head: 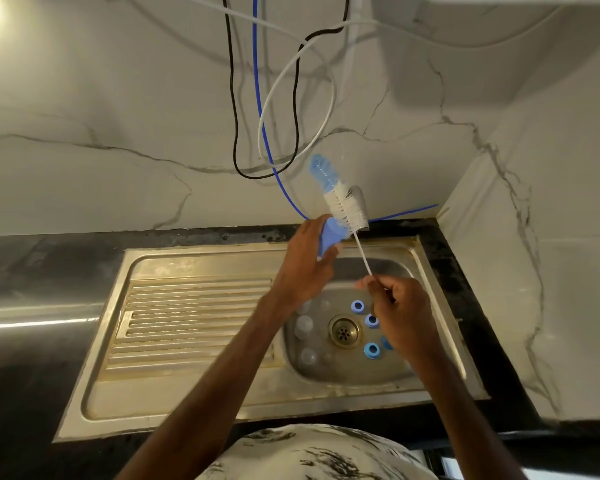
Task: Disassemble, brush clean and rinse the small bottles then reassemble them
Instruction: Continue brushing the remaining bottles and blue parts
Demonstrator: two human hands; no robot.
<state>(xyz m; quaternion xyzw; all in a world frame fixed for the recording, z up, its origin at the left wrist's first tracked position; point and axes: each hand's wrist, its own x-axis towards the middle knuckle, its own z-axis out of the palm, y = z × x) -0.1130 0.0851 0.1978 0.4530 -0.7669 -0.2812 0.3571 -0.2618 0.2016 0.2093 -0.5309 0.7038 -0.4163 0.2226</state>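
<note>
Left hand (pixel 305 268) grips a blue bottle part (pixel 329 235), fingers curled round it, raised above the sink (pixel 201 258). Right hand (pixel 402 317) pinches the thin stem end of the bottle brush (pixel 343 204) — its white-and-blue bristle head lies just beyond the left fingertips, against the blue part. Below the hands, in the basin: blue caps (pixel 372 349) beneath the right hand, clear bottles (pixel 305 323) beneath the left wrist.

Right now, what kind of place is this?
Probably a home kitchen: a steel sink with a ribbed drainboard set in a dark countertop, a marble-look wall behind, plus a bottle brush.
</note>
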